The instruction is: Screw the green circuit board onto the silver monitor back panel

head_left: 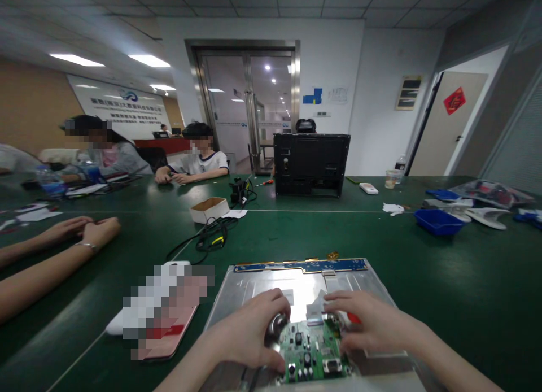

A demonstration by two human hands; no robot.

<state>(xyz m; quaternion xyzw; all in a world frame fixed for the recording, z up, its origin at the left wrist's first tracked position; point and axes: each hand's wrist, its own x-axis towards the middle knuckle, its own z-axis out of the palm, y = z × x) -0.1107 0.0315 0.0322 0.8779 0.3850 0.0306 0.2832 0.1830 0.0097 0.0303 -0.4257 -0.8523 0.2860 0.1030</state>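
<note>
Between the two hands sits one green circuit board (307,352), lying over the back of a single silver metal panel (254,282); the left hand (256,324) curves along the board's left edge with its thumb at the near corner, and the right hand (372,321) bends its fingers around the right edge. Both are half-curled at the board, but I cannot tell whether either truly pinches it or merely rests against it. The step in hand looks like steadying or positioning this board, and a sound next move would call for even support from both sides, with no strain on the one pale flat ribbon cable (314,308) at its far edge, just ahead of the fingertips. One rounded shiny metal piece (277,326) shows beside the left fingers, and one small red patch (354,318) beneath the right ones; neither can be identified. Farther ahead of the grip, one blue strip board (339,265) runs along the panel's far edge. Beyond that stand one black monitor housing (312,165) and one open cardboard box (207,211), the latter ahead and to the left. Left of the grip lies one pink phone (178,330), with a neighbour's two hands (101,231) past it; well off to the right is one blue tray (438,221).
</note>
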